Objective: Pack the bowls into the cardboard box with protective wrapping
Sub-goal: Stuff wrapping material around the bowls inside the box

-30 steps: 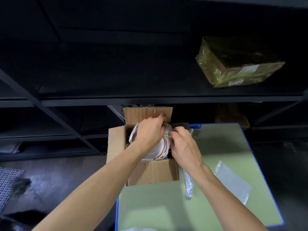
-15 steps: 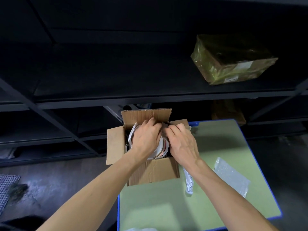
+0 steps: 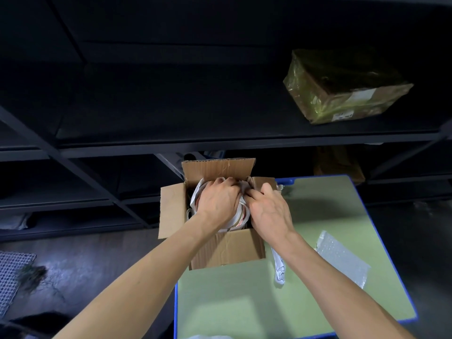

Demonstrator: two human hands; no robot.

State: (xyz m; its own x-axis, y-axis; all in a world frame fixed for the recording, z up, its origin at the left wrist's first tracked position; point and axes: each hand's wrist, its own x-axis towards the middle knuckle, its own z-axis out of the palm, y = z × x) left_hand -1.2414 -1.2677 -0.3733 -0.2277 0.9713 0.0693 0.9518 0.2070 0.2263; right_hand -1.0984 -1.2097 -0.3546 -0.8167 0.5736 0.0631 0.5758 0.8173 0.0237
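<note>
An open cardboard box (image 3: 230,250) stands at the far left corner of the green table (image 3: 244,302), its flaps up. Inside it stand bowls on edge (image 3: 241,216), white with reddish rims, partly covered in grey-white wrapping paper (image 3: 197,194). My left hand (image 3: 217,203) lies over the top of the bowls, fingers curled down on the paper. Beside it, my right hand (image 3: 269,214) pinches the paper at the box's right side. Most of the bowls are hidden by my hands.
A sheet of bubble wrap (image 3: 342,260) lies on the table at the right. A crumpled paper strip (image 3: 278,267) hangs beside the box. Dark metal shelving (image 3: 220,143) rises behind, with a taped parcel (image 3: 342,89) on it. The floor lies to the left.
Both hands have moved closer together over the bowls and pressed deeper into the box. The right hand has shifted left toward the left hand, gathering the paper.
</note>
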